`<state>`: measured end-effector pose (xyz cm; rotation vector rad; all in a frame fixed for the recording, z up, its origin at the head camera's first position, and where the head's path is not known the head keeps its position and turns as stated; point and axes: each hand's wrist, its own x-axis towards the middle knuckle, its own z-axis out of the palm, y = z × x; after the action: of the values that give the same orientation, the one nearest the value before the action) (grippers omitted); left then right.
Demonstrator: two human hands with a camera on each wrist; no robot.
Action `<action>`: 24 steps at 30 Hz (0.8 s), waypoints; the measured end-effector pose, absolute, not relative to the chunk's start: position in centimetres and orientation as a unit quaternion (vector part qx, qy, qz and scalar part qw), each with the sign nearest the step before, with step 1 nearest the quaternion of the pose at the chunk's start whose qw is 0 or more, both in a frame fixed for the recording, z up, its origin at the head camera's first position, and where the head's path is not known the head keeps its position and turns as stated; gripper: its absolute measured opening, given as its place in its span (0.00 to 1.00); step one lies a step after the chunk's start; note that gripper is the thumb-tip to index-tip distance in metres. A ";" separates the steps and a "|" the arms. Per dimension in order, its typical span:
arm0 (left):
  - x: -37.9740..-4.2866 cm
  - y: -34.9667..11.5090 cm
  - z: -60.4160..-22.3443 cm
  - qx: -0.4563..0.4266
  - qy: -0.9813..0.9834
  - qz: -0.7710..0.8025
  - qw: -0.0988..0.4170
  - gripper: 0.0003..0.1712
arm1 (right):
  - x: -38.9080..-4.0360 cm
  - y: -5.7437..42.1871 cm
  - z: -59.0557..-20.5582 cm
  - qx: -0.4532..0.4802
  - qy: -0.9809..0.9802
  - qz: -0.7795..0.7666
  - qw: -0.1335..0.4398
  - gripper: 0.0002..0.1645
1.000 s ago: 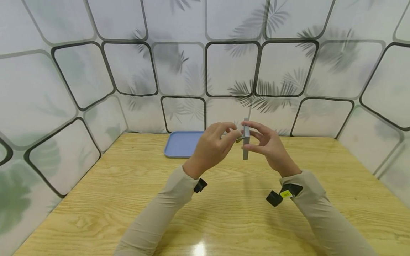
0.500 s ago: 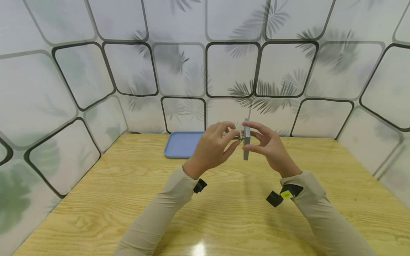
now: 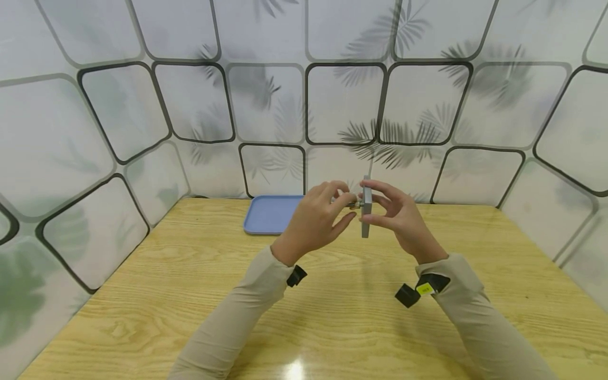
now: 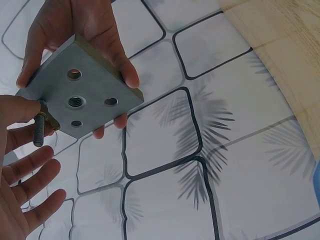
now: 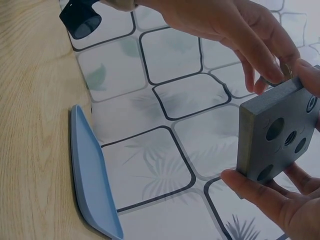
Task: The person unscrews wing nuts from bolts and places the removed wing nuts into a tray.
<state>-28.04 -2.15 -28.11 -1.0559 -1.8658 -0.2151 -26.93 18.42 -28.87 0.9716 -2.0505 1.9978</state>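
A square grey metal plate (image 4: 92, 92) with several holes is held up off the table on its edge. My right hand (image 3: 404, 224) grips it by opposite edges, fingers on one side and thumb on the other. Out of a corner hole sticks a threaded bolt (image 4: 38, 132), and a brass-coloured wing nut (image 4: 48, 116) sits on it close to the plate. In the right wrist view, a round socket bolt head (image 5: 312, 103) fills that hole's other face. My left hand (image 3: 315, 216) has thumb and forefinger around the wing nut; its other fingers spread loosely.
A shallow blue tray (image 3: 271, 215) lies at the back of the wooden table (image 3: 214, 274), left of the plate and partly behind my left hand. A patterned curtain (image 3: 342, 105) surrounds the table's back and sides.
My left thumb and forefinger shift at the wing nut, and the thumb now sits lower and farther from the forefinger. The wing nut has turned. Right hand and plate hardly move.
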 end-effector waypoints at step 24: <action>-28.0 -2.0 -28.0 -0.390 -0.720 -0.105 0.564 0.04 | -26.9 18.2 -28.9 0.320 -0.680 0.657 0.056 0.36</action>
<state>-28.04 -1.97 -27.99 -0.9169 -1.6951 -0.2475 -26.85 18.24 -28.91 0.9698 -2.0640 1.9943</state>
